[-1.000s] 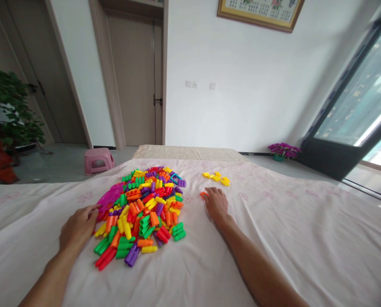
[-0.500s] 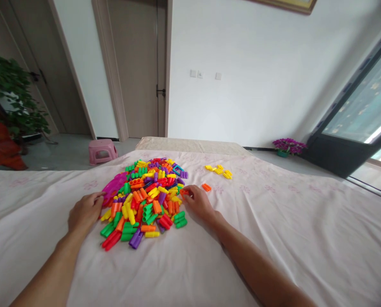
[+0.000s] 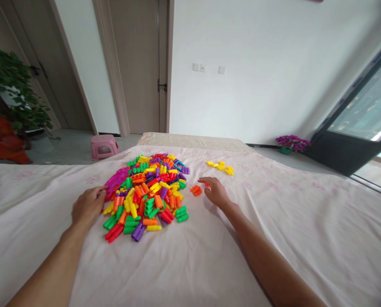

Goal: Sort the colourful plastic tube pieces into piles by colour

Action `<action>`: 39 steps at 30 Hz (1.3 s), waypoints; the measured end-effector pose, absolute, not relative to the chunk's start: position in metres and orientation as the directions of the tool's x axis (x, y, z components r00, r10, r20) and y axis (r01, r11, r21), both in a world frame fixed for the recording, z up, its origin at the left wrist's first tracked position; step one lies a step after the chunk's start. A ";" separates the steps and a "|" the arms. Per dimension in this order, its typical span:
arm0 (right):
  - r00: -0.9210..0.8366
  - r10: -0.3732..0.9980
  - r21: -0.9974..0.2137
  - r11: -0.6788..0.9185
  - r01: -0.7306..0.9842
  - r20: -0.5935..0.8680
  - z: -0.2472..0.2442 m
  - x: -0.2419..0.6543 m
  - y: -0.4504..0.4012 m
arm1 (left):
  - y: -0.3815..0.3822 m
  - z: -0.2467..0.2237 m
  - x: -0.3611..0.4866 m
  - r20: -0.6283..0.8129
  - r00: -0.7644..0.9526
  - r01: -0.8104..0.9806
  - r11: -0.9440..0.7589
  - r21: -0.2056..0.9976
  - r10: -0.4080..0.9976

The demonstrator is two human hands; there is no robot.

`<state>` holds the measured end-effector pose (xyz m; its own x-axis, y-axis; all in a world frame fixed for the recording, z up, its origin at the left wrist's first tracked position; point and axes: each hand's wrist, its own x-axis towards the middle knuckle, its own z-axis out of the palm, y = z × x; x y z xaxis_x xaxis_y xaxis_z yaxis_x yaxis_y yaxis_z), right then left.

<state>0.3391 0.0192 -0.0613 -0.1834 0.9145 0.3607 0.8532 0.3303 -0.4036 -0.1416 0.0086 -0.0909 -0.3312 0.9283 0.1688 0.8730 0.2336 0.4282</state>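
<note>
A heap of plastic building pieces (image 3: 152,200) in red, orange, yellow, green and purple lies on the cloth. At its left side, my left hand (image 3: 88,207) has its fingers curled on the rim of a magenta plastic basket (image 3: 116,181), which is partly covered by pieces. To the right of the heap, my right hand (image 3: 216,192) is open, fingers stretched forward just above the cloth. An orange piece (image 3: 196,190) rests left of its fingers, and a second orange piece (image 3: 207,185) is partly hidden beneath them.
Several yellow pieces (image 3: 221,166) form a small group farther back on the pale flowered cloth (image 3: 289,221). A pink stool (image 3: 104,147) stands on the floor beyond, left. Purple flowers (image 3: 292,143) in a pot sit by the wall at right.
My right hand has moved right from the heap's edge and let go of an orange piece, now lying near the other one. My left hand stays at the basket. The view has tilted slightly.
</note>
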 end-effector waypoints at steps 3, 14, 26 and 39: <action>-0.433 0.837 -0.390 0.541 0.745 0.335 -0.067 0.338 0.022 | 0.008 -0.089 -0.141 0.160 -0.340 0.868 0.243 0.434 0.927; 0.252 0.912 -0.542 -0.041 0.839 0.322 -0.070 0.364 0.031 | 0.010 -0.091 -0.141 0.166 -0.359 0.862 0.258 0.437 0.918; 0.157 0.945 -0.235 -0.090 0.968 0.286 -0.071 0.368 0.030 | 0.011 -0.094 -0.143 0.185 -0.352 0.866 0.245 0.436 0.917; 0.011 0.885 -0.287 0.140 0.948 0.466 -0.070 0.349 0.031 | 0.010 -0.091 -0.140 0.191 -0.351 0.871 0.245 0.425 0.917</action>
